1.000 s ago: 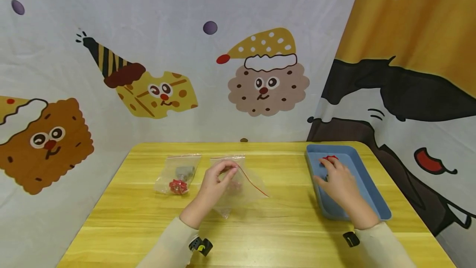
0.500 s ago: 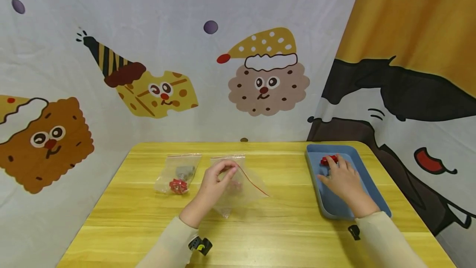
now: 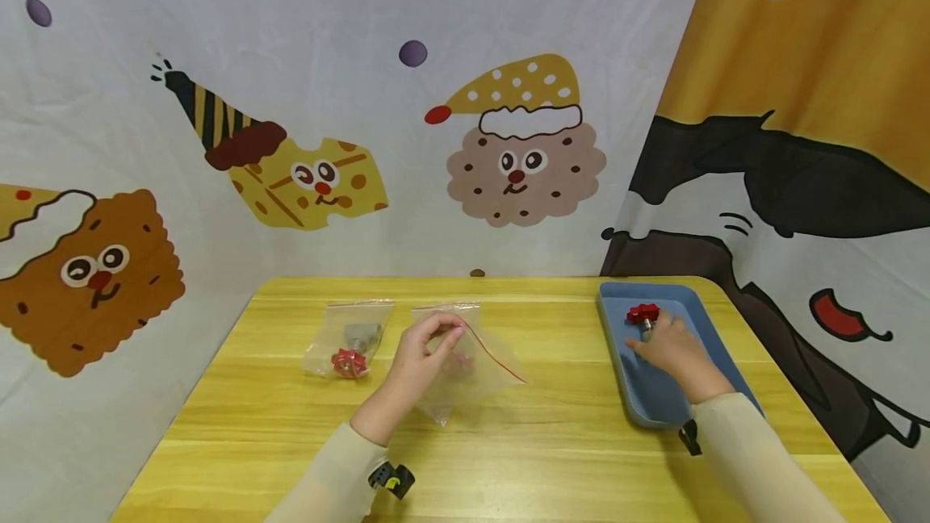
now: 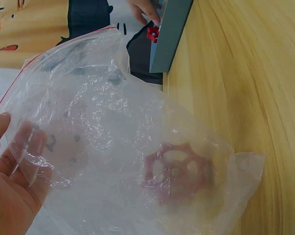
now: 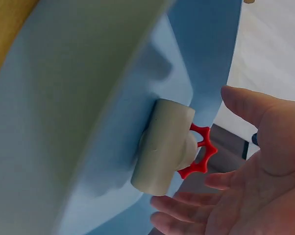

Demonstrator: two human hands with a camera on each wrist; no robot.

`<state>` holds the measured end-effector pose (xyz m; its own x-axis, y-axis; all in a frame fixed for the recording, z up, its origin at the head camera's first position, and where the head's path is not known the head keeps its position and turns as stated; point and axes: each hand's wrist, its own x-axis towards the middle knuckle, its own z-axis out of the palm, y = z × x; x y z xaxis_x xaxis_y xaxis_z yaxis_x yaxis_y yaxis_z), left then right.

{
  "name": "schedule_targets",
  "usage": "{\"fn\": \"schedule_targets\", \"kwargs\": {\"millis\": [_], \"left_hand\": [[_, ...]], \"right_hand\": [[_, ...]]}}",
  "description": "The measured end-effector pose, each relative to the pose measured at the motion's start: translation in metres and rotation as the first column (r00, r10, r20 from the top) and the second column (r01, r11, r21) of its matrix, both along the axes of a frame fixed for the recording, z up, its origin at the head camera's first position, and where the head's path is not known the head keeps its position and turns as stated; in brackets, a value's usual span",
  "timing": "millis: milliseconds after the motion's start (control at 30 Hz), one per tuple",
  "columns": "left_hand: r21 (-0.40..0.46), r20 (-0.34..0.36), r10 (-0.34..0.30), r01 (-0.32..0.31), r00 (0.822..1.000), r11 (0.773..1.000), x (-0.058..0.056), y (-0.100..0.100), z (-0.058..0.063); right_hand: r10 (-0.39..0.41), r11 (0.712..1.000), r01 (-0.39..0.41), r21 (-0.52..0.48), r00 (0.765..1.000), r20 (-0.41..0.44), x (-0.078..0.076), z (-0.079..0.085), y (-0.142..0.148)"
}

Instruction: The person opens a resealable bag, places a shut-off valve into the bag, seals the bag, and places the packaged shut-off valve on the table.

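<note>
My left hand [image 3: 416, 355] pinches the top edge of a clear zip bag [image 3: 488, 374] with a red seal line; its mouth hangs slanted to the right. Through the film a red handwheel [image 4: 177, 171] shows blurred in the left wrist view. At the right, my right hand [image 3: 676, 349] reaches into the blue tray [image 3: 726, 361], thumb and fingers spread beside a valve [image 3: 643, 315]. The right wrist view shows the valve's grey pipe body [image 5: 163, 147] lying in the tray, its red handwheel [image 5: 206, 149] towards the palm and the fingertips close to the body's end.
A second zip bag [image 3: 320, 353], holding a grey valve with a red handwheel [image 3: 349, 362], lies on the wooden table [image 3: 552, 466] to the left. Another bag's seal strip [image 3: 446, 307] shows behind the left hand. A printed cloth [image 3: 312, 39] hangs behind the table.
My right hand has shifted slightly right and down from over the valve, leaving its red handwheel in plain sight. The valve now looks turned a little. My left hand and its bag stay put.
</note>
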<state>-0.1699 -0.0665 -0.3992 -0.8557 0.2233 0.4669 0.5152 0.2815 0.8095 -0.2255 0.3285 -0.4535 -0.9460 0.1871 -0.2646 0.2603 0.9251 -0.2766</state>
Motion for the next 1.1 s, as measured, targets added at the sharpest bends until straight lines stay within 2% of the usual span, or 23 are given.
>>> {"fn": "schedule_targets", "kwargs": {"millis": [67, 200, 400, 800, 1100], "left_hand": [[0.0, 0.005, 0.001, -0.001, 1.0, 1.0, 0.0, 0.0, 0.0], [0.004, 0.007, 0.0, 0.0, 1.0, 1.0, 0.0, 0.0, 0.0], [0.001, 0.006, -0.003, 0.003, 1.0, 1.0, -0.001, 0.0, -0.002], [-0.006, 0.038, -0.007, 0.007, 0.999, 1.0, 0.0, 0.001, -0.001], [-0.001, 0.029, 0.005, -0.005, 1.0, 1.0, 0.001, 0.002, -0.001]], "right_hand": [[-0.016, 1.0, 0.017, -0.014, 0.999, 0.046, -0.002, 0.0, 0.002], [-0.013, 0.999, 0.017, -0.042, 0.996, 0.085, -0.008, 0.0, 0.008], [0.02, 0.998, -0.015, -0.057, 0.996, 0.092, -0.012, -0.001, 0.016], [0.008, 0.996, 0.005, -0.087, 0.99, 0.143, -0.017, -0.002, 0.024], [0.007, 0.996, 0.008, -0.091, 0.985, 0.171, -0.016, 0.003, 0.026]]}}
